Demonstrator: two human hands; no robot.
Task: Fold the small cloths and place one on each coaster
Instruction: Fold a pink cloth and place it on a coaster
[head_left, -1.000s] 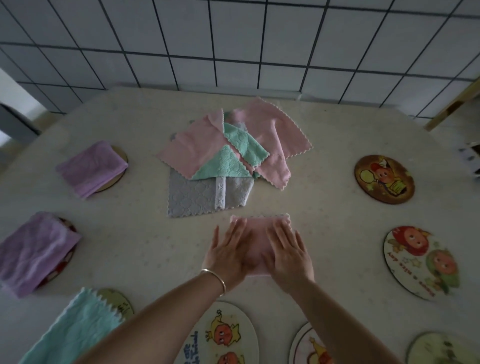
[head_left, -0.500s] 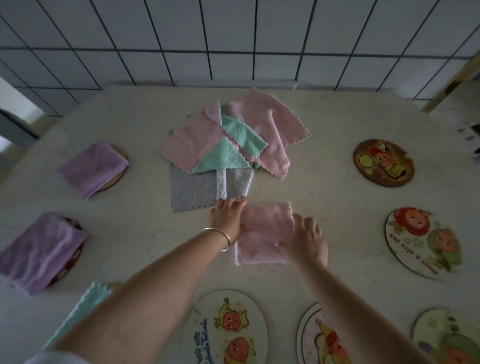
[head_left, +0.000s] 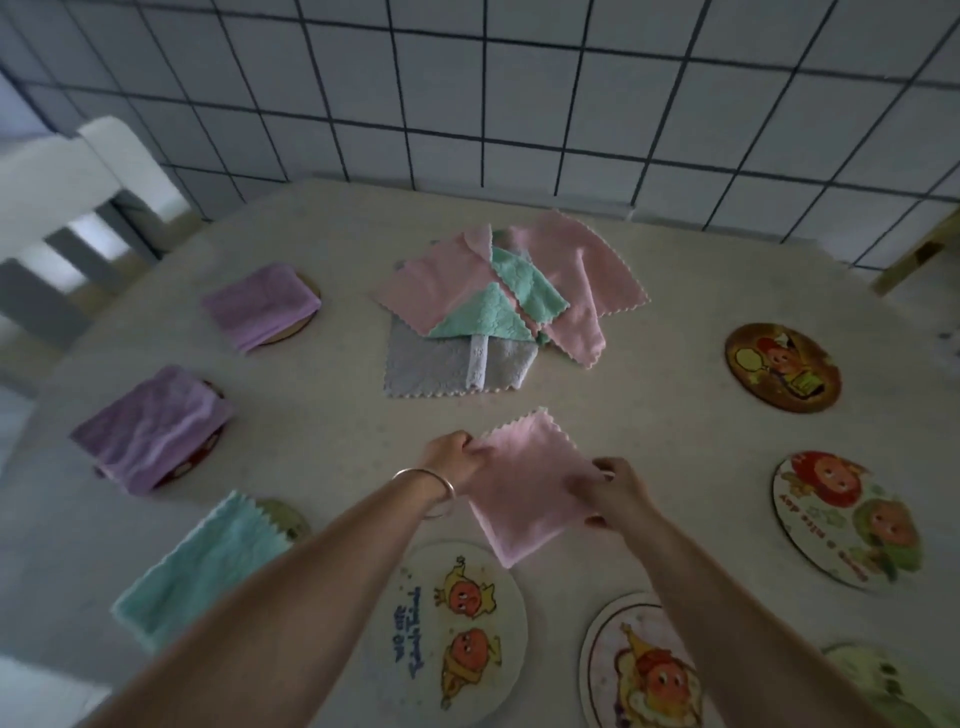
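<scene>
A folded pink cloth (head_left: 524, 488) is lifted off the table and tilted, held at its left corner by my left hand (head_left: 457, 460) and at its right edge by my right hand (head_left: 605, 491). Its lower corner hangs over the white cartoon coaster (head_left: 415, 634) near me. A pile of unfolded pink, mint and grey cloths (head_left: 498, 306) lies at the table's centre. On the left, two folded purple cloths (head_left: 262, 306) (head_left: 150, 428) and a folded mint cloth (head_left: 202, 561) each cover a coaster.
Bare coasters: a brown one (head_left: 782, 366) at right, a large pale one (head_left: 847, 519) below it, a pink-rimmed one (head_left: 644, 670) near me and one (head_left: 893, 686) at the bottom right corner. A white chair (head_left: 62, 187) stands at left. A tiled wall (head_left: 519, 104) backs the table.
The pink cloth lay flat under both palms, then my hands moved to its edges, gripped it and lifted it, turning it toward the near coaster. The camera view shifted right.
</scene>
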